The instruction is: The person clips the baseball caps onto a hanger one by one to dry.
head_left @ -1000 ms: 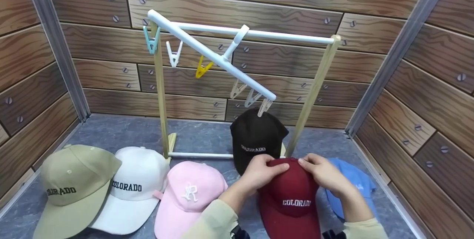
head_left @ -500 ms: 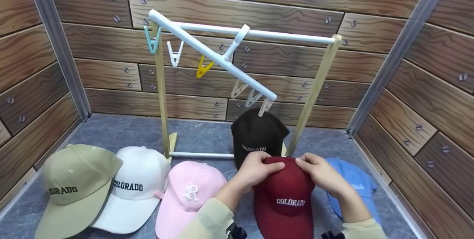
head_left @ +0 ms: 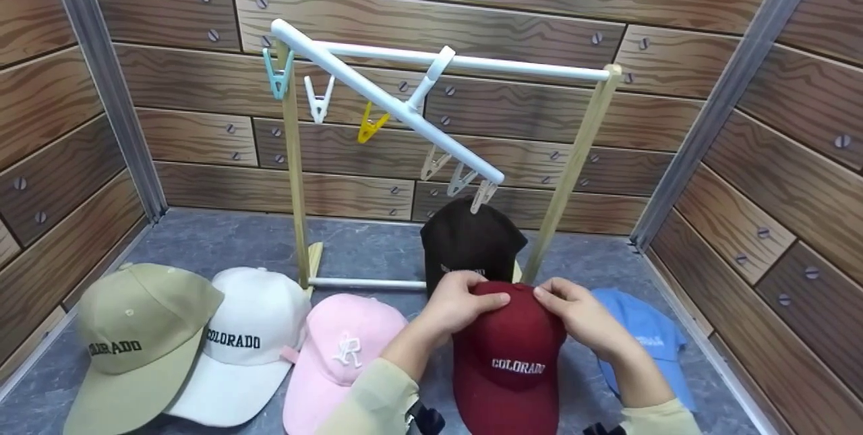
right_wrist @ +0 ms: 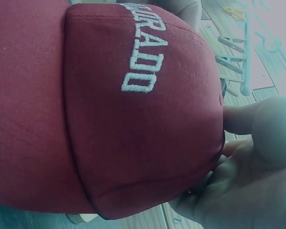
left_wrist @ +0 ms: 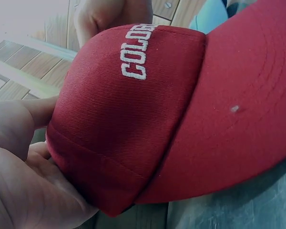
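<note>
A dark red baseball cap (head_left: 512, 354) with white COLORADO lettering is held up by its crown, brim toward the viewer. My left hand (head_left: 457, 310) grips the crown's left side, thumb on the front and fingers behind. On the other side my right hand (head_left: 583, 317) pinches the crown near its top in the same way. The left wrist view shows the cap's crown (left_wrist: 109, 105) between both hands, the far fingers hidden behind it. Behind the red cap a black cap (head_left: 472, 239) stands on the floor, its lower part covered by the left hand and the red cap.
A white hanger bar (head_left: 384, 99) with several clips, among them a yellow clip (head_left: 369, 126), hangs from a rack rail (head_left: 526, 67) on wooden posts. Khaki (head_left: 145, 313), white (head_left: 253, 327) and pink caps (head_left: 350, 337) lie left. A blue cap (head_left: 640, 334) lies right.
Both hands have shifted the red cap slightly left and a little upward, so it covers more of the black cap and less of the space by the blue one.
</note>
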Demonstrator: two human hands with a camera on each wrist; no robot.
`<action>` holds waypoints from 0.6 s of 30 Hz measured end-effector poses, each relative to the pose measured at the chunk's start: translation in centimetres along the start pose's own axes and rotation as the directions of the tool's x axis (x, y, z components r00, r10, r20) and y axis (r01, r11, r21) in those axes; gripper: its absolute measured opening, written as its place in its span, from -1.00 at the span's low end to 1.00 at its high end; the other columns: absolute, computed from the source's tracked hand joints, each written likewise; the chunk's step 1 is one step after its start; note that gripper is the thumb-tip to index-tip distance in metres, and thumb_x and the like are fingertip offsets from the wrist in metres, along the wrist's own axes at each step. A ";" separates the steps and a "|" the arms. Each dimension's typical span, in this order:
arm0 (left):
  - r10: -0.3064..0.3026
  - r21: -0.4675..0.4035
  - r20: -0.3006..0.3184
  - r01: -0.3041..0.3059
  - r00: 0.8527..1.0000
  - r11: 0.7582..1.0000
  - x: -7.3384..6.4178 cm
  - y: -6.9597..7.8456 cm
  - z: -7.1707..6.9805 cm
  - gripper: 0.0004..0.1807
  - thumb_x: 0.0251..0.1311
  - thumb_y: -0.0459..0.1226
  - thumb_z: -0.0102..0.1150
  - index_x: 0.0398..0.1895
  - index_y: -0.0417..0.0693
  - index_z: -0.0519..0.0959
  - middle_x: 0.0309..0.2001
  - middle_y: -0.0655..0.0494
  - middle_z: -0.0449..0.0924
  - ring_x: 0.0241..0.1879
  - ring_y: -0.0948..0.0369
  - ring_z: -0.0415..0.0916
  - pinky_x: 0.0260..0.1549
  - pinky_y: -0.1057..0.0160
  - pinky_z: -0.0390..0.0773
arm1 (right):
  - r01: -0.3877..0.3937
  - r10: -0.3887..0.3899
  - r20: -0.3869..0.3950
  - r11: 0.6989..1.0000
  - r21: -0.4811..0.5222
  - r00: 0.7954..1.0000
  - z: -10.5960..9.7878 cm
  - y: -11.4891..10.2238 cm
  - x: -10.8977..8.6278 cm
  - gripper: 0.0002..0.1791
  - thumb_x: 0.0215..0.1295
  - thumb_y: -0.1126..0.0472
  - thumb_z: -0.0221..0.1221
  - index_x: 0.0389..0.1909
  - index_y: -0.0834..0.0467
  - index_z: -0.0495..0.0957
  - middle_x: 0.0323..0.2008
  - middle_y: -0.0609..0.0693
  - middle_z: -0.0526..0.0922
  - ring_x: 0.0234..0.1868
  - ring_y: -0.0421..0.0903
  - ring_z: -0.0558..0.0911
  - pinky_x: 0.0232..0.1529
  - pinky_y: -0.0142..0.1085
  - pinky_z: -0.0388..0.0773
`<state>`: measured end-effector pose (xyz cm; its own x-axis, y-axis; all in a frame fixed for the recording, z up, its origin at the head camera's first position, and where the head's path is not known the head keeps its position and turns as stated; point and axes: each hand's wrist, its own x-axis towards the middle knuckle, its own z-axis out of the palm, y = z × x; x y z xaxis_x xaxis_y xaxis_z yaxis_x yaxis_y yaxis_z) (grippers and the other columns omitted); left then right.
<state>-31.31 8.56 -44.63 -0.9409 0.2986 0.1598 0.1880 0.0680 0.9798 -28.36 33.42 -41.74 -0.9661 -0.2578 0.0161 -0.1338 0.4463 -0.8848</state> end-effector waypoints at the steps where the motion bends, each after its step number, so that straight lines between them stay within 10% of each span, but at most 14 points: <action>1: 0.002 0.000 0.002 -0.002 1.000 1.000 0.0 0.0 -0.1 -0.81 0.24 -0.23 0.61 -0.36 -0.14 0.78 -0.42 0.20 0.66 -0.38 0.28 0.56 -0.36 0.32 0.57 | 0.001 -0.001 0.000 1.000 0.003 1.000 0.0 0.0 0.0 -0.60 0.78 0.01 0.10 0.02 0.33 0.60 -0.25 0.06 0.65 -0.26 -0.04 0.65 -0.23 -0.20 0.63; 18: 0.040 -0.037 0.014 -0.040 0.999 0.999 0.2 0.2 -1.5 -0.84 0.22 -0.27 0.62 -0.34 -0.16 0.79 -0.39 0.22 0.67 -0.35 0.29 0.55 -0.33 0.32 0.55 | 0.068 -0.070 0.030 0.995 0.071 0.997 0.5 0.2 0.3 -0.64 0.77 0.11 0.10 0.02 0.41 0.55 -0.26 0.03 0.61 -0.30 -0.10 0.61 -0.27 -0.26 0.60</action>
<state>-31.92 7.24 -44.23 -0.9285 0.3146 0.1973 0.2146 0.0208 0.9765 -28.56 32.98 -42.17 -0.9473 -0.3140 0.0637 -0.1827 0.3659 -0.9125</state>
